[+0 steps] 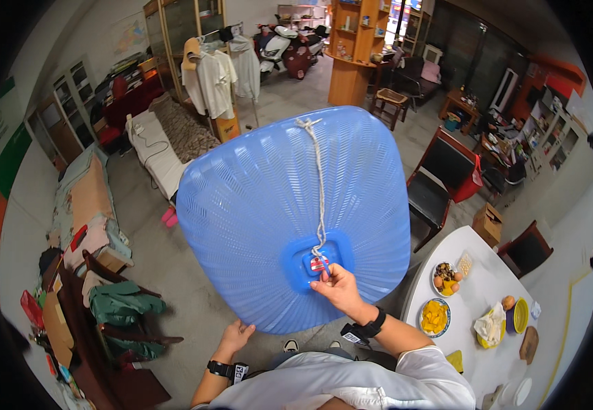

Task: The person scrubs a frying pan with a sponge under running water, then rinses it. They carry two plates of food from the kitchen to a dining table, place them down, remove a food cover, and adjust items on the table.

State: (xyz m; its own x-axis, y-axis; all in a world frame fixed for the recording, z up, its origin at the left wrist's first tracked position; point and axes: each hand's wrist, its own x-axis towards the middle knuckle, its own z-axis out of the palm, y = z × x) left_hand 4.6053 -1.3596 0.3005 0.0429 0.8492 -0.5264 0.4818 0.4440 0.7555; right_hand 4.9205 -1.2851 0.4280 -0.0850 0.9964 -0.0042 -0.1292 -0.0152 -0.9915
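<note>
A large blue plastic mesh food cover [255, 195] is held up before me. A braided white cord [320, 189] runs from its upper edge to the blue hub at its middle, where a red and white label sits. My right hand [337, 289] pinches a small blue loop at the hub, by the cord's lower end. My left hand [236, 335] grips the cover's lower left rim, with its fingers partly hidden behind it.
At the right stands a white table [460, 246] with a plate of yellow pieces [435, 318], a plate with eggs [446, 279] and a yellow basket [491, 333]. A black chair [429, 197] is beyond it. A chair with a green garment [122, 305] stands left.
</note>
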